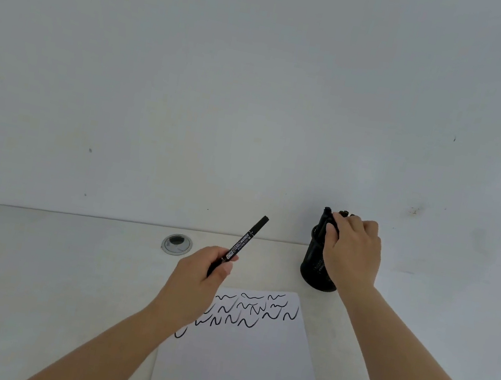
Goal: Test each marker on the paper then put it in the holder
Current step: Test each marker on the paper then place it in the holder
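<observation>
The left hand (200,276) pinched a capped marker (241,244) above the paper's (248,355) far edge, its long axis slanting up and rightward toward the bench's (30,269) back edge. Carried across at that slant, it could strike the crowded holder (315,267) near the back edge, where the right hand (351,250) curled round the stored markers (327,219); a tug there might tip the holder.

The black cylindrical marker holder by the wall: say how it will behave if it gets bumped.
The black cylindrical marker holder looks tall and narrow with markers standing in it, so it may tip rather than slide. The right hand rests at its top, probably steadying it. It looks rigid, unlikely to deform.
</observation>
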